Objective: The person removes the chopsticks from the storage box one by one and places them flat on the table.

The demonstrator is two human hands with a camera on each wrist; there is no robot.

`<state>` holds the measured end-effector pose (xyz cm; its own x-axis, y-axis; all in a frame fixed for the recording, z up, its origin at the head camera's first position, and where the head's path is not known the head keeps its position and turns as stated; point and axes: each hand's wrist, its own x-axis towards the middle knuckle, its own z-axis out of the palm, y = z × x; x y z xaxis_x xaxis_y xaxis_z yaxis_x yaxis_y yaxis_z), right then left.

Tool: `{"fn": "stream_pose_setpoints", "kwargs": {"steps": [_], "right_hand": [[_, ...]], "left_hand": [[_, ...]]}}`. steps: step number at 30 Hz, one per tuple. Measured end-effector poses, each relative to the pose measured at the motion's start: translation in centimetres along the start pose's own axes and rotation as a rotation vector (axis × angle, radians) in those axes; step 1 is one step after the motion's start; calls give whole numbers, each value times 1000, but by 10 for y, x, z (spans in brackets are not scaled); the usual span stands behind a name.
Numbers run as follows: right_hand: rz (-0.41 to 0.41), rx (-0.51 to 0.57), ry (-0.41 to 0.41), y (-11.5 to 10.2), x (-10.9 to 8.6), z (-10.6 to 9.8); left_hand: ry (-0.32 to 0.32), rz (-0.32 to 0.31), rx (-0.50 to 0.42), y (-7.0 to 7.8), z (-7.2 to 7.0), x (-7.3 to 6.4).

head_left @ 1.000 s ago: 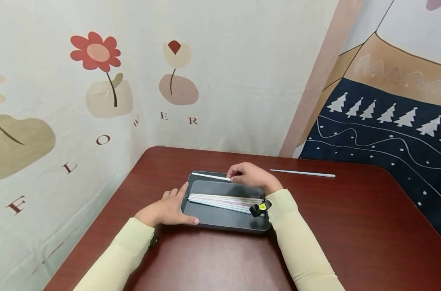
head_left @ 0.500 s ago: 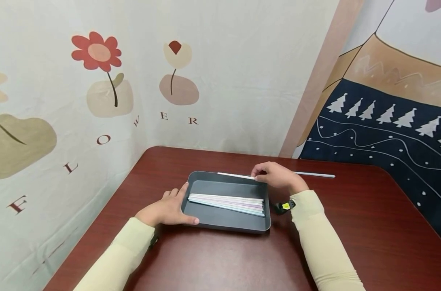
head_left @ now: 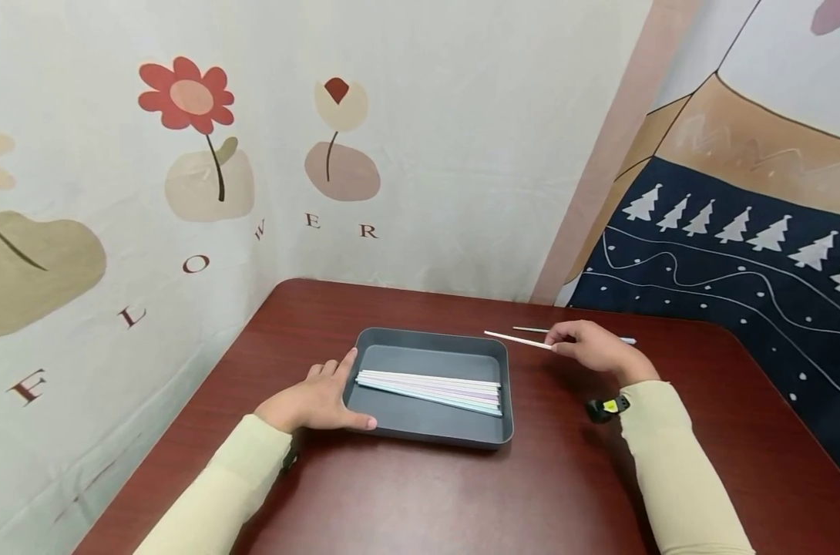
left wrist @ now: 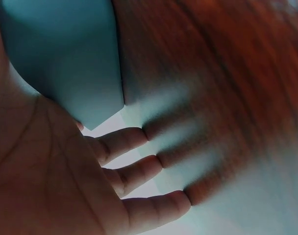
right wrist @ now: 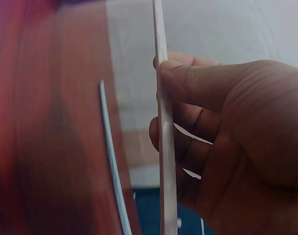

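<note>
In the head view, my right hand pinches a white chopstick between thumb and fingers, above the table to the right of the grey tray. The right wrist view shows the thumb pressed on its faceted side. A pale blue chopstick lies on the table beyond, partly hidden by the hand in the head view. Several pastel chopsticks lie side by side inside the tray. With fingers spread, my left hand rests against the tray's left end; the left wrist view shows its fingers straight.
The dark red wooden table reaches back to a hanging cloth printed with flowers. At the right hangs a dark blue cloth with white trees.
My right hand has moved right, from over the tray's far rim to beside the blue chopstick, carrying the white chopstick. The left hand and tray have stayed in place.
</note>
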<state>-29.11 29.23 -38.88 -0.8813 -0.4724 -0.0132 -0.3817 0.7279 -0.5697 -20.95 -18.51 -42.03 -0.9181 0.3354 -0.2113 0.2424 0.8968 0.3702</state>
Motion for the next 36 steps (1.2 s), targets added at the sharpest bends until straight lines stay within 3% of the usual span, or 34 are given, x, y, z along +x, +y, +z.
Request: {"fn": "stream_pose_setpoints", "kwargs": {"steps": [11, 17, 24, 36], "right_hand": [[79, -96, 11, 38, -16, -9], [54, -144, 48, 52, -14, -2], [21, -188, 94, 60, -9, 5], [4, -200, 154, 66, -3, 1]], "left_hand": [[14, 5, -2, 0, -5, -2], [12, 0, -16, 0, -5, -2], [8, -2, -16, -1, -1, -3], [26, 3, 1, -2, 2, 1]]}}
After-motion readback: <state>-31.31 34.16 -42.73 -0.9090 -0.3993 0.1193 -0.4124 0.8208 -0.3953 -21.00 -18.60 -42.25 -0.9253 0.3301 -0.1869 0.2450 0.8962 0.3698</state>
